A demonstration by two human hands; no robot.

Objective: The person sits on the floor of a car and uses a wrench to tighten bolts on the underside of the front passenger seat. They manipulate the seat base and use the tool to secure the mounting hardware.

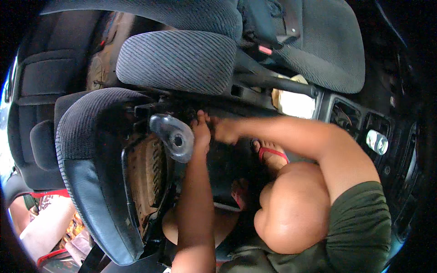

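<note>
My left hand [201,134] reaches down to the dark car floor beside the tipped-up seat [102,136]. Its fingers are bent in against something dark; what they hold, if anything, is hidden. Close by, on the right, is my right hand [225,130], smeared by motion, so its fingers do not show clearly. A translucent grey plastic piece [182,144] with a dark round hole sits next to my left wrist, against the seat's underside. I cannot tell whether the wrist touches it. The seat's bare underside [145,182] shows brown padding and a dark frame.
Beyond my hands lie a striped grey headrest or cushion [175,61], another seat [325,45] and a red belt buckle [265,50]. The handbrake lever [282,83] and centre console [348,113] run along the right. A clear container [377,142] sits in the console. My sandalled foot [273,154] rests on the floor.
</note>
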